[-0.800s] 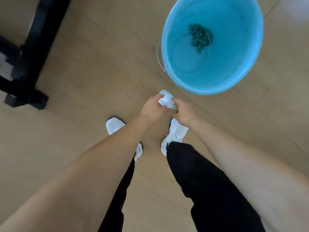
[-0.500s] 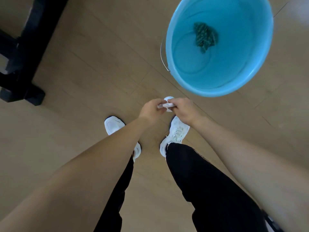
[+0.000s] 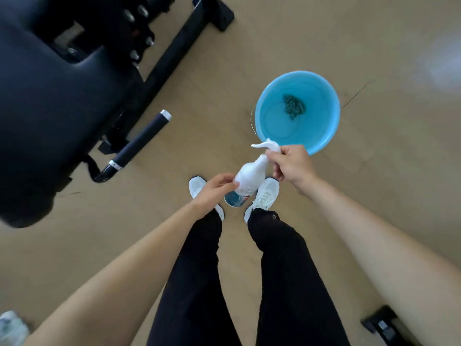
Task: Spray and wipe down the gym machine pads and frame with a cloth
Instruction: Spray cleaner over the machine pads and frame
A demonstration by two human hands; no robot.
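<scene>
Above our white shoes (image 3: 265,196) we hold the spray bottle (image 3: 249,177) tilted, nozzle pointing left. Our right hand (image 3: 291,166) is clamped round its neck and our left hand (image 3: 212,191) curls its fingertips against its body. Just beyond the right knuckles lies the blue bucket (image 3: 333,128), the dark cloth (image 3: 294,107) in its bottom. Bare wooden floor (image 3: 207,116) opens between bucket and the machine's black handle (image 3: 139,143). The dark pad (image 3: 50,121) fills our left, the frame bar (image 3: 172,58) beyond.
</scene>
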